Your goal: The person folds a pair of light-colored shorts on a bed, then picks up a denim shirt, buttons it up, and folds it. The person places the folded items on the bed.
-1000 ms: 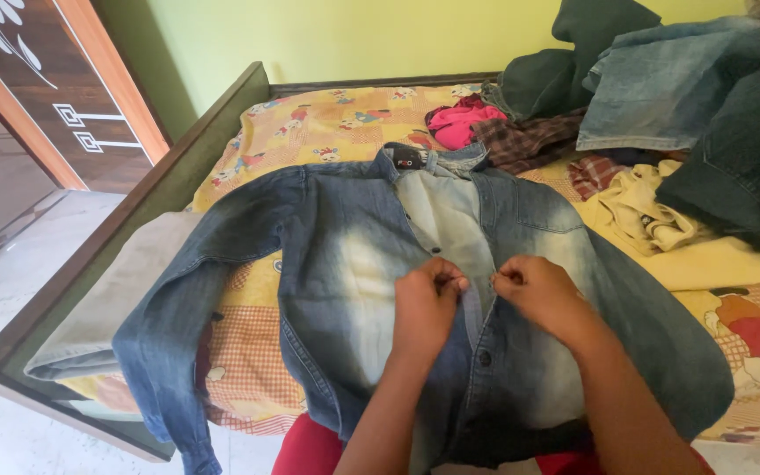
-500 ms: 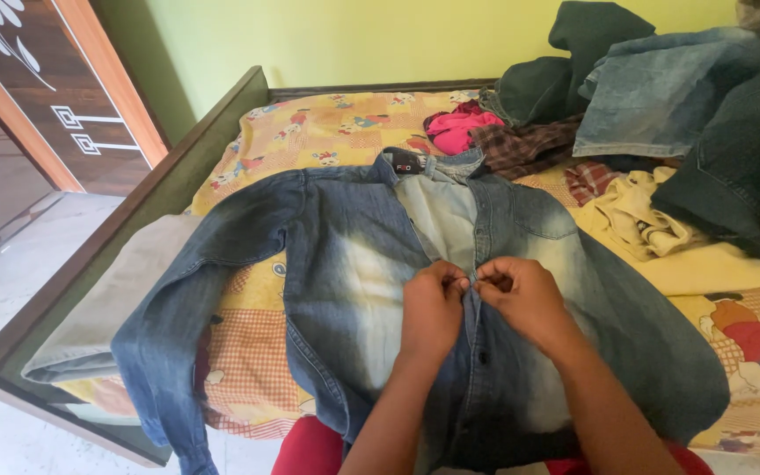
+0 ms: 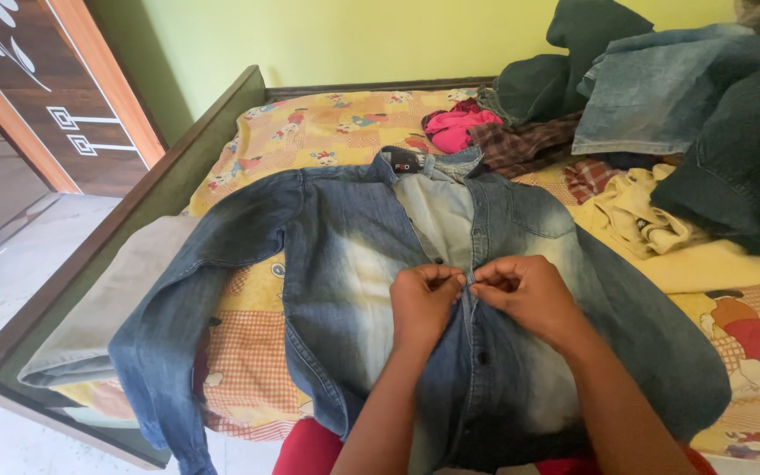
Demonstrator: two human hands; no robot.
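Note:
A faded blue denim shirt (image 3: 345, 264) lies face up on the bed, sleeves spread out. My left hand (image 3: 421, 303) and my right hand (image 3: 525, 295) meet at the middle of its button placket, each pinching an edge of the front opening. Below my hands the front is closed with dark buttons; above them the collar area lies open, showing the lighter inside.
The bed has a yellow patterned sheet (image 3: 310, 132) and a dark wooden frame (image 3: 134, 220). A heap of clothes (image 3: 661, 105) with jeans, a checked shirt, a pink garment and a pale yellow one fills the right side. A grey folded cloth (image 3: 98, 308) lies at the left edge.
My hands have drawn closer together on the placket, from slightly apart to touching. The shirt has stayed in place.

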